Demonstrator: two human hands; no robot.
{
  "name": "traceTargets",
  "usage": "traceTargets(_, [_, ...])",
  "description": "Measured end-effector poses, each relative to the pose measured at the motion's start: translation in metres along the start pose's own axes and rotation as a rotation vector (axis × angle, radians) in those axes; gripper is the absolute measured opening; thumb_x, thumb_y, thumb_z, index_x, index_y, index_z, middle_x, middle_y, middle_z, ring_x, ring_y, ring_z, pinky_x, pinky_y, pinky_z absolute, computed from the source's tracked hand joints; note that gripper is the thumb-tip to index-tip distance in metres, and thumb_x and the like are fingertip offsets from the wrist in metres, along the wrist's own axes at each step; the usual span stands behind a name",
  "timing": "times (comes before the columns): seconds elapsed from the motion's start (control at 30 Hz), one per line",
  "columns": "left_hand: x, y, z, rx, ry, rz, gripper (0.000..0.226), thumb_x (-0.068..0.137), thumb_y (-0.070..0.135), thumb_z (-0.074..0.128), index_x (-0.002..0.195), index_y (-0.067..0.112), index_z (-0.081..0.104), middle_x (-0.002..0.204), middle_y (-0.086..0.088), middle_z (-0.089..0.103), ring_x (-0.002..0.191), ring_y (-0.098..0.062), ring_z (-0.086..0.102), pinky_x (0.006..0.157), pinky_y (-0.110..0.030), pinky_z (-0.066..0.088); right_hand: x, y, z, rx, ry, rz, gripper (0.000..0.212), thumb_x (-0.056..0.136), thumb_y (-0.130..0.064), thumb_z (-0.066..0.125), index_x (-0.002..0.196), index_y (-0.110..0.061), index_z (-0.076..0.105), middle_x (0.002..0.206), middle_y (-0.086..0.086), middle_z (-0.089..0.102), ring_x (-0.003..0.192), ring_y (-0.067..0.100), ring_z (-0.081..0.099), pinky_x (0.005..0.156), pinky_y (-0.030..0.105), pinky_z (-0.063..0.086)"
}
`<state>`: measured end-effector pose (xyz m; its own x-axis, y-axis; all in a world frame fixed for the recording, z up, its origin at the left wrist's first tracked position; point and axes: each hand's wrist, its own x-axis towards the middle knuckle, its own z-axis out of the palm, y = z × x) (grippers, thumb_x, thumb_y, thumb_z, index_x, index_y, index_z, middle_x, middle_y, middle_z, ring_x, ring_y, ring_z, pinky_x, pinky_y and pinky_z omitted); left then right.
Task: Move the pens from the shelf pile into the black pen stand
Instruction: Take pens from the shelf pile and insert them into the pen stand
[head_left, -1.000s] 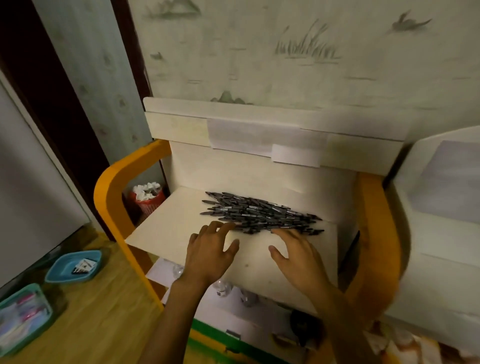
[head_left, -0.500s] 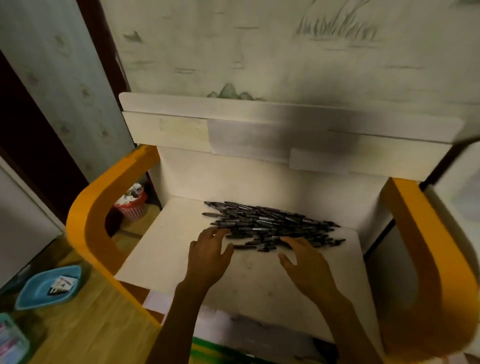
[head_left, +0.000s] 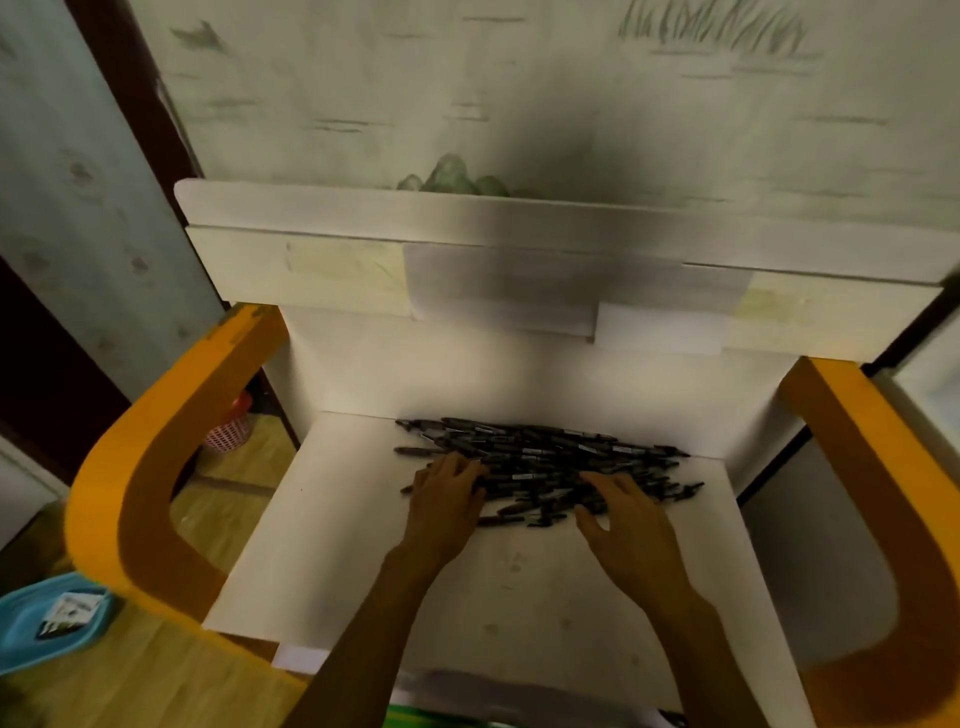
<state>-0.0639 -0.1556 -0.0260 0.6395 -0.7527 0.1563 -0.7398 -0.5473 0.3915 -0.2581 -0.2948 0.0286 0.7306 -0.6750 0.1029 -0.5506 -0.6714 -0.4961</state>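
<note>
White shelf (head_left: 363, 545), pen pile (head_left: 545, 457), left hand (head_left: 447, 499) and right hand (head_left: 623, 525) fingers spread, touching pens

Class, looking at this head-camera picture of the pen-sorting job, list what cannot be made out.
1. Black pen stand: nowhere in the head view.
2. Left hand fingertips: buried among the pile of pens, so any grip is unclear.
3. Pen count: too overlapped and blurred.
4. Blue tray: cut off by the left edge.

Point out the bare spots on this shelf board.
Bare: the left strip of the shelf board beside the orange side rail, and the near part around both forearms. Crowded: the pen pile at the back, under the left hand and right hand.
</note>
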Motion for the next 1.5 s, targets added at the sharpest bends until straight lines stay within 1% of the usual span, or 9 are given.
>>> traceTargets(0.13, [0.001, 0.004, 0.013, -0.005, -0.121, 0.121, 0.032, 0.094, 0.049, 0.057, 0.121, 0.032, 0.06, 0.121, 0.007, 0.051, 0.117, -0.015, 0.044, 0.101, -0.032, 0.034, 0.002, 0.003, 0.004, 0.002, -0.026, 0.017, 0.046, 0.095, -0.035, 0.058, 0.139, -0.024, 0.05, 0.135, -0.002, 0.052, 0.117, 0.018, 0.056, 0.096, 0.031, 0.043])
traceTargets(0.23, [-0.004, 0.008, 0.02, 0.041, -0.204, 0.148, 0.038, 0.091, 0.055, 0.058, 0.122, 0.034, 0.057, 0.124, 0.009, 0.05, 0.119, -0.014, 0.041, 0.103, -0.031, 0.028, 0.002, 0.008, 0.005, -0.002, -0.015, 0.007, 0.044, 0.095, -0.035, 0.059, 0.137, -0.024, 0.052, 0.133, -0.002, 0.054, 0.116, 0.018, 0.056, 0.094, 0.028, 0.042])
traceTargets(0.47, [-0.008, 0.017, 0.027, 0.134, -0.243, 0.12, 0.041, 0.098, 0.05, 0.049, 0.135, 0.033, 0.043, 0.135, 0.006, 0.047, 0.125, -0.019, 0.038, 0.105, -0.036, 0.027, 0.003, 0.017, 0.007, 0.007, -0.017, 0.0, 0.042, 0.095, -0.038, 0.059, 0.135, -0.026, 0.054, 0.129, -0.002, 0.056, 0.113, 0.018, 0.057, 0.093, 0.034, 0.048])
traceTargets(0.63, [-0.009, 0.025, 0.027, 0.2, -0.238, 0.116, 0.043, 0.1, 0.051, 0.042, 0.139, 0.034, 0.039, 0.136, 0.0, 0.041, 0.125, -0.022, 0.037, 0.105, -0.037, 0.027, 0.001, 0.021, 0.008, -0.002, -0.016, -0.018, 0.043, 0.096, -0.038, 0.057, 0.137, -0.025, 0.053, 0.131, -0.002, 0.056, 0.115, 0.017, 0.057, 0.094, 0.03, 0.046])
traceTargets(0.8, [-0.005, 0.036, 0.031, 0.221, -0.241, 0.112, 0.038, 0.103, 0.041, 0.041, 0.135, 0.021, 0.041, 0.137, -0.003, 0.04, 0.125, -0.022, 0.037, 0.106, -0.037, 0.029, -0.004, 0.03, 0.005, 0.009, -0.011, -0.029, 0.043, 0.094, -0.036, 0.061, 0.135, -0.022, 0.056, 0.13, -0.001, 0.058, 0.111, 0.017, 0.059, 0.093, 0.026, 0.046])
traceTargets(0.93, [-0.005, 0.037, 0.03, 0.275, -0.272, 0.178, 0.04, 0.106, 0.036, 0.037, 0.141, 0.018, 0.036, 0.141, -0.005, 0.037, 0.129, -0.024, 0.036, 0.11, -0.039, 0.029, -0.008, 0.038, -0.003, 0.014, -0.015, -0.032, 0.042, 0.093, -0.031, 0.062, 0.134, -0.021, 0.056, 0.13, 0.0, 0.057, 0.111, 0.018, 0.059, 0.087, 0.02, 0.041])
traceTargets(1.07, [-0.011, 0.033, 0.029, 0.299, -0.24, 0.194, 0.041, 0.105, 0.031, 0.04, 0.143, 0.019, 0.034, 0.144, -0.005, 0.034, 0.13, -0.025, 0.034, 0.11, -0.038, 0.029, -0.011, 0.047, -0.008, 0.032, -0.011, -0.03, 0.042, 0.093, -0.029, 0.063, 0.134, -0.021, 0.056, 0.127, -0.001, 0.058, 0.108, 0.017, 0.06, 0.085, 0.021, 0.041])
traceTargets(1.23, [-0.021, 0.034, 0.026, 0.333, -0.235, 0.177, 0.046, 0.102, 0.019, 0.041, 0.146, 0.011, 0.03, 0.147, -0.01, 0.031, 0.133, -0.028, 0.032, 0.111, -0.038, 0.029, -0.01, 0.053, -0.007, 0.023, -0.034, -0.003, 0.044, 0.094, -0.033, 0.06, 0.136, -0.021, 0.053, 0.129, 0.001, 0.057, 0.108, 0.018, 0.06, 0.085, 0.025, 0.044])
traceTargets(1.5, [-0.031, 0.02, 0.025, 0.322, -0.234, 0.17, 0.048, 0.099, 0.02, 0.042, 0.145, 0.015, 0.031, 0.144, -0.008, 0.032, 0.128, -0.027, 0.032, 0.109, -0.037, 0.029, -0.009, 0.054, -0.003, 0.025, -0.054, 0.011, 0.047, 0.095, -0.034, 0.058, 0.14, -0.022, 0.05, 0.135, 0.001, 0.053, 0.115, 0.018, 0.057, 0.092, 0.026, 0.046])
